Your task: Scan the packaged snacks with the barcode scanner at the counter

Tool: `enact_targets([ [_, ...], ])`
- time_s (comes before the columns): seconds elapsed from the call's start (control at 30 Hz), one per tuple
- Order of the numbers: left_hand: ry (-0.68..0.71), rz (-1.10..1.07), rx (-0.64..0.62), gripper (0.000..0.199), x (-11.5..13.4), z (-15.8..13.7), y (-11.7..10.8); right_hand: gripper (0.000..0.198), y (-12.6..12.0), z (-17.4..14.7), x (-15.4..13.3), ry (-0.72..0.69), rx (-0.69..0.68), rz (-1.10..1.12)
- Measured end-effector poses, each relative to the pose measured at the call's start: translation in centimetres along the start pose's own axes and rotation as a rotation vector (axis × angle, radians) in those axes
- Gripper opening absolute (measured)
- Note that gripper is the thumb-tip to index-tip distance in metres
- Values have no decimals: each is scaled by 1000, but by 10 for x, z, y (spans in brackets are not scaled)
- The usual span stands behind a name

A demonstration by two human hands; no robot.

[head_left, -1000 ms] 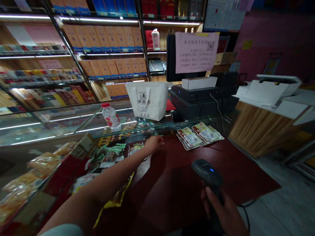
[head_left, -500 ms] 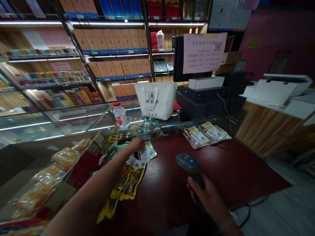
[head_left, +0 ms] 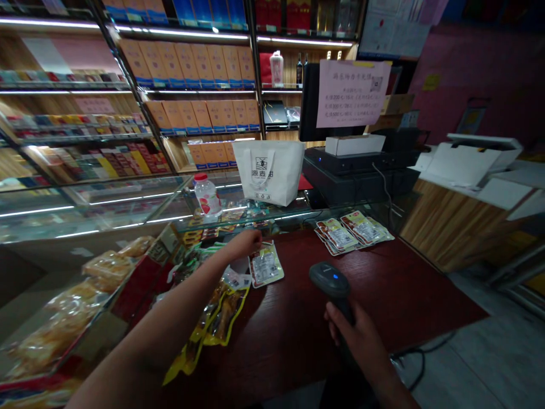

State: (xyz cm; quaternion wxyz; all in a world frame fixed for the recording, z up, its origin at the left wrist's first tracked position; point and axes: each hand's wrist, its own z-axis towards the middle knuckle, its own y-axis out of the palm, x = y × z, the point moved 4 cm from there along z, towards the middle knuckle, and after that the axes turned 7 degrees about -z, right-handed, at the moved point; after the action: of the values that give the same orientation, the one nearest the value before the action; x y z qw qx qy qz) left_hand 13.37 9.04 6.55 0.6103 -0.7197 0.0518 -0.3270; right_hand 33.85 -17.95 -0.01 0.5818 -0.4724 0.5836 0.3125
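Observation:
My left hand (head_left: 247, 243) is closed on the upper edge of a flat snack packet (head_left: 266, 266), whose printed label side faces me. Its fingertips are partly hidden behind the knuckles. My right hand (head_left: 356, 330) grips a dark barcode scanner (head_left: 329, 278) by its handle, with a small blue light glowing on its head. Under my left forearm lie yellow-edged vacuum packs of brown food (head_left: 227, 312). Farther right, several similar flat packets (head_left: 340, 234) rest in a loose overlapping pile on the dark red counter (head_left: 289, 335).
On the left stands an open carton (head_left: 123, 284) of wrapped bread. A white tote bag (head_left: 272, 173) and a red-capped plastic bottle (head_left: 207, 196) are on the glass case behind. A monitor with a pink notice (head_left: 351, 94) and a printer (head_left: 464, 162) stand right.
My left hand has moved slightly right and up, bringing the snack packet out toward the scanner. The scanner has shifted a little to the right in view.

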Motion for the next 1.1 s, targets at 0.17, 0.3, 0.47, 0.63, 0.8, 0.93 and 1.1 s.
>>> enact_targets([
  [0.17,179,-172,65,14,63,-46,14,47,-3,12,-6,-13,96,-8],
  [0.3,257,-378,135,15,94,-78,25,47,1,16,-8,-28,65,29],
  [0.47,40,-787,153,26,95,-92,39,44,4,12,-5,-32,37,88],
  [0.63,-299,-1448,45,33,91,-94,67,41,6,11,-3,-60,28,134],
  [0.8,-395,-1774,-4,26,95,-96,77,41,2,12,-4,-61,79,146],
  [0.93,-355,-1859,-22,26,91,-107,74,43,0,12,-3,-38,118,164],
  [1.1,-318,-1679,-124,37,85,-123,79,48,0,14,-4,7,139,194],
])
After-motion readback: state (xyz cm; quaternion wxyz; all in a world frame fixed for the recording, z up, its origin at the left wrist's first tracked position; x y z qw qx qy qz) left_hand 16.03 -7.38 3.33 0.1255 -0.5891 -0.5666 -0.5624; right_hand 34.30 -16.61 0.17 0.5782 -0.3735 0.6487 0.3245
